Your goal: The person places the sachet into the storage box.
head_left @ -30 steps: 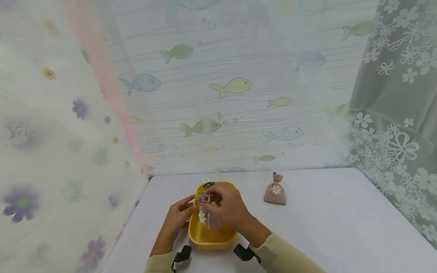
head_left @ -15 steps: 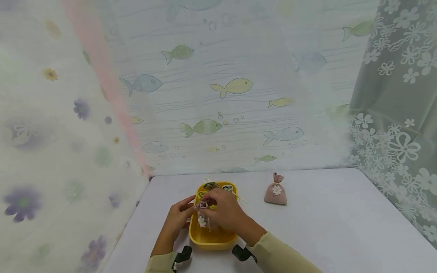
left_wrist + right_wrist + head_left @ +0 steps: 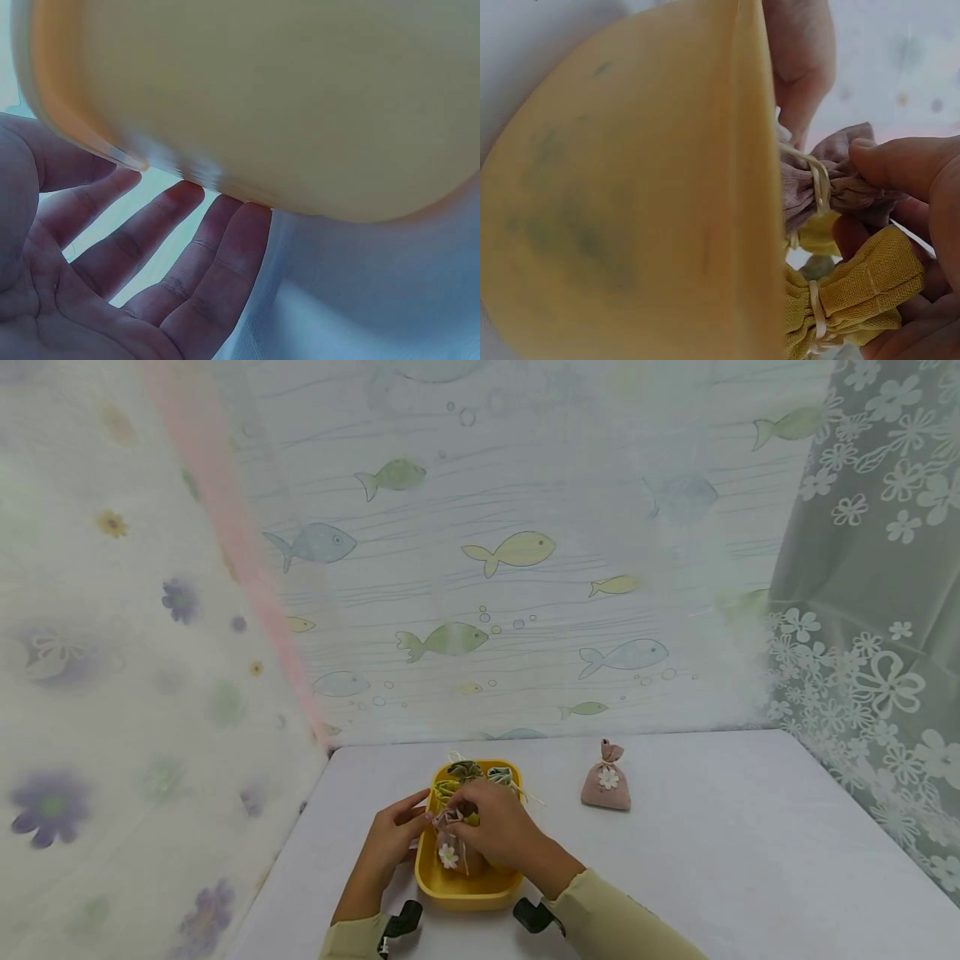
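My right hand (image 3: 495,827) pinches the gathered neck of a mauve drawstring pouch (image 3: 452,853) with a white flower on it. The pouch stands inside the yellow plastic basket (image 3: 468,902); in the right wrist view its tied neck (image 3: 802,180) shows above the rim. Right beside those fingers is a yellow drawstring pouch (image 3: 855,292). My left hand (image 3: 390,839) rests against the basket's left side, fingers fairly straight on the outer wall, as the left wrist view shows. The basket wall hides most of the pouches in the right wrist view.
Green pouches (image 3: 465,770) fill the far end of the basket, one with a pale string over the rim. A pink pouch (image 3: 606,781) with a white flower stands to the right on the white table (image 3: 712,843). A fish-patterned curtain (image 3: 517,610) hangs behind.
My right hand has brought the mauve pouch lower and slightly nearer, down into the basket, uncovering the green pouches at the far end. The left hand has stayed at the basket's side.
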### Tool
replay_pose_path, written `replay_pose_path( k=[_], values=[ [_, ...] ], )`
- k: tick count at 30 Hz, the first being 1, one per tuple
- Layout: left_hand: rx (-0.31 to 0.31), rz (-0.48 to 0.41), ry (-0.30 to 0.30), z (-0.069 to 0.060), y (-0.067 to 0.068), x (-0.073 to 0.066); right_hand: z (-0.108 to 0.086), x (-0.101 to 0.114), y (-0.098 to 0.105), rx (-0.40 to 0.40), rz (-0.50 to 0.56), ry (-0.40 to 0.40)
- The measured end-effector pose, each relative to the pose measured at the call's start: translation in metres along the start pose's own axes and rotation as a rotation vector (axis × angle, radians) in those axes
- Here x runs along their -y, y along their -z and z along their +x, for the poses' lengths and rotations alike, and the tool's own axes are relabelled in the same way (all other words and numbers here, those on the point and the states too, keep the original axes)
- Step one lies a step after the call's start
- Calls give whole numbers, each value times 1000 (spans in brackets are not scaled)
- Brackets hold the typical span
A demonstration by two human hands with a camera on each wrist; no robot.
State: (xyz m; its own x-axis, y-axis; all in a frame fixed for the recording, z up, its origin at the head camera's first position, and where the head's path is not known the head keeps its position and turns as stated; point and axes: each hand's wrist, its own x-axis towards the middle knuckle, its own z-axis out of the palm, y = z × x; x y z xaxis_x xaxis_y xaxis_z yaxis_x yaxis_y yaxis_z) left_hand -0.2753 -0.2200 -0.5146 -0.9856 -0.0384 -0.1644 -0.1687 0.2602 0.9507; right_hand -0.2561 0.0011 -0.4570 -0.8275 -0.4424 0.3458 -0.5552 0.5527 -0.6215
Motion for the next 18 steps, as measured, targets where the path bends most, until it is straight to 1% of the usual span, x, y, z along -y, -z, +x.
replay_pose_path(
  k=[8,12,18],
  values=[
    [1,2,-7,1,0,1,-1,0,2,28,-6,-28],
    [-9,-3,-1,0,-1,1,-1,-1,3,39,-15,-34],
    [-6,-10,-12,-1,-1,-2,-2,-3,4,43,-27,-32]
  ],
)
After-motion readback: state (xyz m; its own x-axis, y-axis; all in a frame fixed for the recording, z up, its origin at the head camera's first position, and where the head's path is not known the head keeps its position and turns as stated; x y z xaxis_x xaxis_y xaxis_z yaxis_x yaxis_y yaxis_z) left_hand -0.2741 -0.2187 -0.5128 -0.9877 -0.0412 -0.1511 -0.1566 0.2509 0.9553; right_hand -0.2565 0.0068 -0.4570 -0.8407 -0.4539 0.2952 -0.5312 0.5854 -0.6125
